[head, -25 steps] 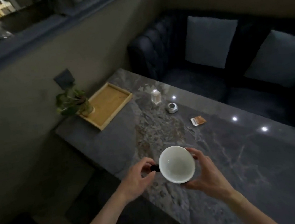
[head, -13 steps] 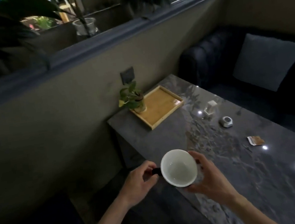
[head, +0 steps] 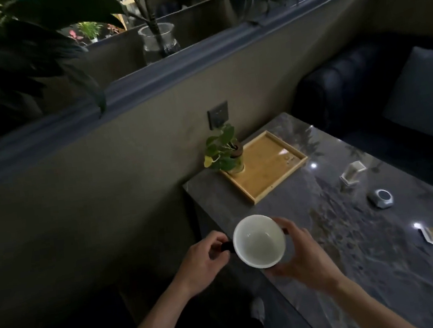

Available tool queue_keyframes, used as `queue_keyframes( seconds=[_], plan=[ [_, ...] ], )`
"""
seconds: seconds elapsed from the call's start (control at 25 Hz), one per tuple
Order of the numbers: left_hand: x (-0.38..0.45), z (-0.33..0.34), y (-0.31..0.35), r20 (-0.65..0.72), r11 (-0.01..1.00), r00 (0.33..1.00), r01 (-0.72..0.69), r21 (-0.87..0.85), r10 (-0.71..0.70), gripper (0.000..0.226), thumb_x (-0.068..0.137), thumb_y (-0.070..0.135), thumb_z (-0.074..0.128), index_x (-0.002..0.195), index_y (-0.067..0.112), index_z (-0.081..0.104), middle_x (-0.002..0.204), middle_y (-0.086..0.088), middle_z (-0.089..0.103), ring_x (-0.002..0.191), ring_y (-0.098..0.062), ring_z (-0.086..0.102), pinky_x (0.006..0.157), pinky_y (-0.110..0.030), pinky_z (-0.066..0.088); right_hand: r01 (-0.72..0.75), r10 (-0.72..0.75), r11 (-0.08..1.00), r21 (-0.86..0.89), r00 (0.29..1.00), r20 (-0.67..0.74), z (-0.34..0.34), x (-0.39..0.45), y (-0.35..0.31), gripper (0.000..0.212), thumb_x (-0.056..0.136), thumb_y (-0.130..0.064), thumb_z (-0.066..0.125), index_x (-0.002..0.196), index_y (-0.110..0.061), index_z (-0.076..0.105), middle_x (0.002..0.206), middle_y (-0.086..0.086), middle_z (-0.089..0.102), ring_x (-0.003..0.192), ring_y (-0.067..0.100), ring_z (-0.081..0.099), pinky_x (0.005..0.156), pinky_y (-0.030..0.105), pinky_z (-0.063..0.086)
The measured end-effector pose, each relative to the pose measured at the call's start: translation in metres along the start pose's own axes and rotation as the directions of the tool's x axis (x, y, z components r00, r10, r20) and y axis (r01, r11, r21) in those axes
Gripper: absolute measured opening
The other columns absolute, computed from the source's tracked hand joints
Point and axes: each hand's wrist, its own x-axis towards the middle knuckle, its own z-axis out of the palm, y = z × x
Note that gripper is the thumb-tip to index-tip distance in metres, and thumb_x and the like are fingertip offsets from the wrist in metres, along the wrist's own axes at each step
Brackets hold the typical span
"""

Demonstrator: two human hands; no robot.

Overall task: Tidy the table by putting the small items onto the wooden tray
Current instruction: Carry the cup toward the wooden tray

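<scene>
Carry the white-lined, dark-handled ceramic cup [head: 259,241], held above the near corner of the grey marble table [head: 372,267], level towards the wooden tray [head: 268,180] at twelve o'clock, your left hand [head: 202,265] pinching its handle and your right hand [head: 300,258] cupped round its far side.

Both hands raised — left grip [head: 204,260] curled, right grip [head: 300,259] seemingly cupped (dim).
</scene>
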Motion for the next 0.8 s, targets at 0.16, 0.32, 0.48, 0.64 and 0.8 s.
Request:
queue_keyframes(
  seconds=[0.16,0.32,0.48,0.64,0.8],
  plan=[
    [0.038,-0.011,-0.003,0.051,0.999,0.998,0.03,0.03,-0.032,0.018,0.087,0.03,0.065,0.103,0.033,0.057,0.1,0.015,0.066,0.093,0.011,0.059,0.074,-0.005,0.047,-0.022,0.022,1.0,-0.015,1.0,-0.016,-0.003,0.033,0.004,0.098,0.049,-0.059,0.079,0.134,-0.046,0.032,0.128,-0.03,0.041,0.124,0.007,0.035,0.093,0.032,0.039],
    [0.078,-0.014,-0.002,0.112,0.998,0.993,0.028,0.059,-0.034,0.017,0.086,0.03,0.065,0.099,0.037,0.057,0.097,0.019,0.066,0.092,0.012,0.059,0.072,-0.004,0.046,-0.087,0.087,0.996,-0.004,0.995,-0.053,-0.008,0.053,0.014,0.1,0.049,-0.063,0.078,0.136,-0.045,0.031,0.126,-0.03,0.039,0.121,0.005,0.034,0.091,0.029,0.038],
    [0.107,-0.011,-0.002,0.18,0.998,0.983,0.015,0.063,-0.027,0.018,0.085,0.027,0.066,0.096,0.037,0.057,0.094,0.019,0.066,0.092,0.013,0.059,0.07,-0.002,0.044,-0.133,0.13,0.991,-0.024,0.987,-0.097,-0.008,0.062,0.026,0.101,0.05,-0.065,0.077,0.137,-0.042,0.032,0.126,-0.028,0.04,0.122,0.01,0.039,0.09,0.029,0.039],
    [0.131,-0.008,-0.007,0.256,0.997,0.967,-0.022,0.08,0.0,0.02,0.085,0.024,0.068,0.094,0.039,0.057,0.093,0.015,0.067,0.091,0.008,0.061,0.07,-0.005,0.046,-0.18,0.167,0.981,-0.077,0.974,-0.156,-0.001,0.062,0.034,0.101,0.053,-0.064,0.077,0.14,-0.038,0.032,0.135,-0.016,0.051,0.122,0.018,0.046,0.094,0.036,0.044],
    [0.155,-0.003,-0.013,0.346,0.99,0.937,-0.088,0.109,0.045,0.021,0.083,0.023,0.069,0.096,0.035,0.058,0.092,0.014,0.067,0.089,0.005,0.062,0.074,-0.014,0.05,-0.267,0.241,0.958,-0.102,0.947,-0.214,0.01,0.057,0.04,0.1,0.054,-0.072,0.07,0.139,-0.04,0.028,0.135,-0.014,0.054,0.117,0.02,0.05,0.092,0.037,0.043]
  ],
)
